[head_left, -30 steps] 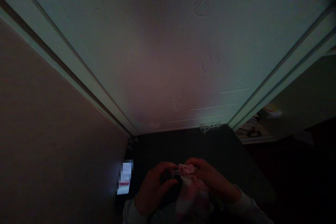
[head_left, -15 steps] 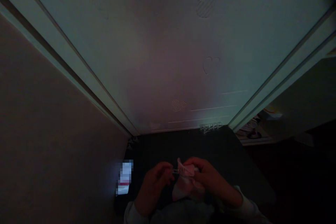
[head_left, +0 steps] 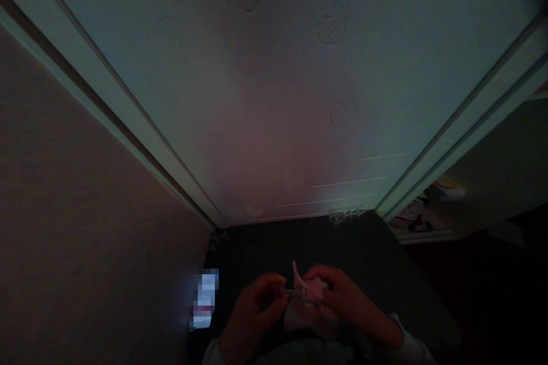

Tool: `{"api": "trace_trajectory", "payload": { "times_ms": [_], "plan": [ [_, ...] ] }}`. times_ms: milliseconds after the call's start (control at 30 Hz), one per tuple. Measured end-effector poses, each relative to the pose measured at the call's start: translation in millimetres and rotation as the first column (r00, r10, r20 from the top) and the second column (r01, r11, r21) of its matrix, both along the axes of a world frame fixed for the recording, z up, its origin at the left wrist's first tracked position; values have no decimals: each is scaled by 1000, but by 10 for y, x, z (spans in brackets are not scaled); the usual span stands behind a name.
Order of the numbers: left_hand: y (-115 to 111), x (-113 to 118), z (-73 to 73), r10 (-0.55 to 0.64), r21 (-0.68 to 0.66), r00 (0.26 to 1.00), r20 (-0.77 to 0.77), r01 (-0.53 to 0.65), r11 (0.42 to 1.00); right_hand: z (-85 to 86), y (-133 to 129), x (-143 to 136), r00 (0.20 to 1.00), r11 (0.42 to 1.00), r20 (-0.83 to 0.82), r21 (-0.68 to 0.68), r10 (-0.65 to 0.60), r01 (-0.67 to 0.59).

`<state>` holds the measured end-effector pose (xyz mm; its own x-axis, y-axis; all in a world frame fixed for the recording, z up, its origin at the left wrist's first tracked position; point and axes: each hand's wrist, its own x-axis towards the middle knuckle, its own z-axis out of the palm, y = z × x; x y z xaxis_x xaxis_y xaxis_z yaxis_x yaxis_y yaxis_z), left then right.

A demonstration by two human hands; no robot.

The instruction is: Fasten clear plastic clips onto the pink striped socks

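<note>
A bright screen [head_left: 204,299] glowing at seven o'clock, beside the brown wall [head_left: 64,182] at nine; up at twelve, the pale panel [head_left: 274,97] sports embossed hearts [head_left: 333,21], and there's a white-and-yellow item [head_left: 449,187] at three!

Crumpled pink cloth [head_left: 314,290], 1 corner up, sm. clear pc. [head_left: 290,293] at L edge

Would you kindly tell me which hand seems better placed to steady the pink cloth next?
Probably the right hand: it grips the pink cloth, while the left hand sits just beside it.
</note>
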<state>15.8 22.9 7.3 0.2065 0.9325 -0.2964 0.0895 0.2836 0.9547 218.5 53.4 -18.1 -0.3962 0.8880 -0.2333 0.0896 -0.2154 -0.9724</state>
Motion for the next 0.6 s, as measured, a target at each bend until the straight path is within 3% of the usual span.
{"api": "trace_trajectory", "payload": {
  "times_ms": [200, 300, 500, 600],
  "plan": [
    [-29, -32, 17, -65, 204, 991, -115, 88, 975, -17, -16, -12, 985, 987, -172, -160, -34, 6],
    [-42, -32, 14, -72, 231, 989, -130, 101, 968, -32, -15, -9, 972, 979, -229, -205, -56, 8],
    [-29, -8, -12, -63, 150, 996, -59, 71, 986, 43, 7, 11, 995, 999, -91, -14, -47, 46],
    [-15, 14, 7, -56, 81, 992, -113, 65, 995, 67, -3, 2, 1000, 999, 7, 45, -25, 25]
  ]
}}
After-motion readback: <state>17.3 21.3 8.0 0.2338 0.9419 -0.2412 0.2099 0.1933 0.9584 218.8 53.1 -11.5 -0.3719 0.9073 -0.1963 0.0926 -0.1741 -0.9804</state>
